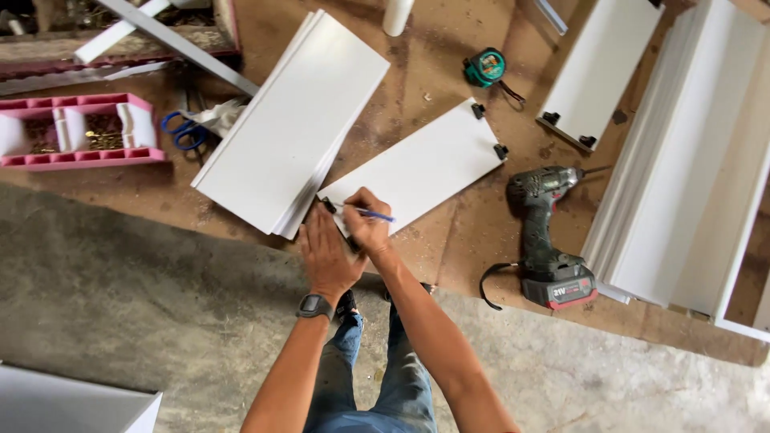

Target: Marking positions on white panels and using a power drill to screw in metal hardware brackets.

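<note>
The right hand point(367, 220) is closed around a blue pen point(375, 214), its tip resting on the near corner of a white panel point(425, 167) that lies flat on the brown board floor point(433, 80). The left hand point(327, 255) lies flat with fingers spread, pressing down just beside the right hand at the same corner of the panel, next to a small black bracket point(329, 205) fixed there. A dark watch point(314, 306) sits on the left wrist. Two more black brackets point(490, 131) show at the far end of this panel.

Just left of the hands, touching the panel's corner, lies a stack of white boards point(293, 120), set at a slant. To the right of the panel a dark green cordless drill point(547, 232) lies on its side, with a red and grey battery base carrying a small label and a black wrist strap. Beyond the panel sits a teal tape measure point(486, 67). Farther right another white panel with black brackets point(601, 72) lies near a large stack of long white pieces point(690, 160).

At the far left stands a pink compartment tray point(76, 132) holding small brass-coloured screws, with blue-handled scissors point(183, 132) just beside it. The near ground is grey concrete point(144, 273).
</note>
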